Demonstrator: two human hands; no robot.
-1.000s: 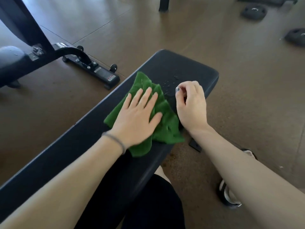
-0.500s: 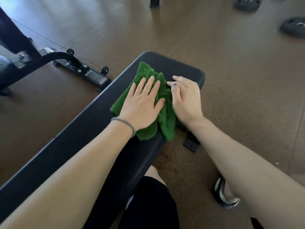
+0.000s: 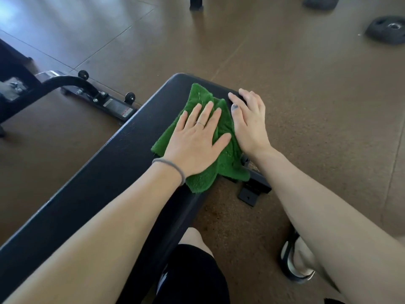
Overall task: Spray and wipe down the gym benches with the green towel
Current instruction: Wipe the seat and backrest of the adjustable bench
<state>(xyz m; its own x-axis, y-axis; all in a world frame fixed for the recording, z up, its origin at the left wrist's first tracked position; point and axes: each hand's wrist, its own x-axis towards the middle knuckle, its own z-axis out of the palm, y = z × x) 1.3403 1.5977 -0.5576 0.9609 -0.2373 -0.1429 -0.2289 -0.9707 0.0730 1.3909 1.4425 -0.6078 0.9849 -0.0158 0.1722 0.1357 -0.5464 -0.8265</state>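
Observation:
A black padded bench (image 3: 114,170) runs from the lower left to the middle of the view. The green towel (image 3: 201,99) lies crumpled near the bench's far end, one corner hanging over the right edge. My left hand (image 3: 195,141) presses flat on the towel with fingers straight and spread. My right hand (image 3: 248,123) rests on the towel's right side at the bench's far right corner, fingers straight. No spray bottle is in view.
Another machine's black frame and wheeled foot (image 3: 105,102) stand on the floor left of the bench. Two weight plates (image 3: 388,32) lie at the far right. The bench's own foot (image 3: 252,191) juts out under my right forearm. My knee and sandalled foot (image 3: 295,262) are below.
Both hands have pushed the towel toward the bench's far end. My right hand went from curled fingers on the bare pad to lying flat against the towel's right side.

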